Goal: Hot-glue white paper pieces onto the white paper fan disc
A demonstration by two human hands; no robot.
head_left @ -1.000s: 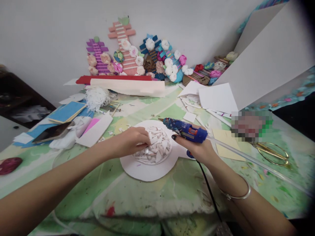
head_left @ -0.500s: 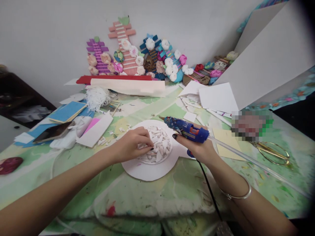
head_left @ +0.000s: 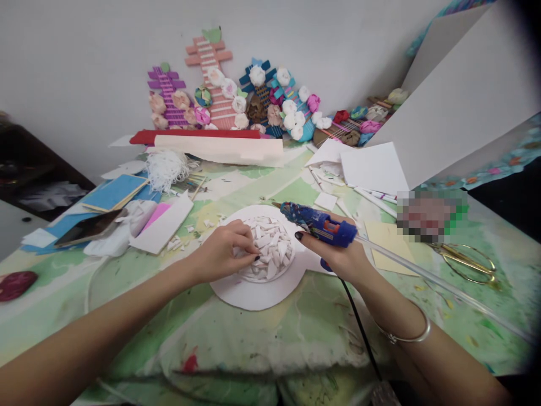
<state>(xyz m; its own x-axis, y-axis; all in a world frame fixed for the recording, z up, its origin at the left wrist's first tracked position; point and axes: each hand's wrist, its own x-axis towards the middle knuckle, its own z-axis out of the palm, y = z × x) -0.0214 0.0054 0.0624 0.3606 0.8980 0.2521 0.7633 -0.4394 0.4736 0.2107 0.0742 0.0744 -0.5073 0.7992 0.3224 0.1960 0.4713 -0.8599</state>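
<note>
In front of me lies a white cardboard cutout point(head_left: 257, 296) with a round body and a neck to the right. Torn bits of white paper point(head_left: 273, 242) fill a rimmed circle on it. At the left of that circle, my left hand point(head_left: 230, 251) has thumb and fingers pinched together, touching the paper bits; whatever is between the fingertips is too small to make out. My right hand point(head_left: 342, 254) grips a blue glue gun point(head_left: 319, 224), its nozzle pointing left above the cutout's far edge. A clear glue stick point(head_left: 406, 265) sticks out of its back.
Left: a phone point(head_left: 88, 227), blue sheets point(head_left: 116, 192), folded white paper point(head_left: 163, 228) and white string point(head_left: 167, 169). Right: gold-handled scissors point(head_left: 467, 262), yellow paper point(head_left: 389, 248) and white sheets point(head_left: 374, 169). A black cord point(head_left: 359, 321) hangs over the front edge. Decorated guitar shapes point(head_left: 213, 84) lean on the wall.
My left hand has shifted very slightly left, still pinched at the paper bits. The glue gun in my right hand stays in nearly the same position.
</note>
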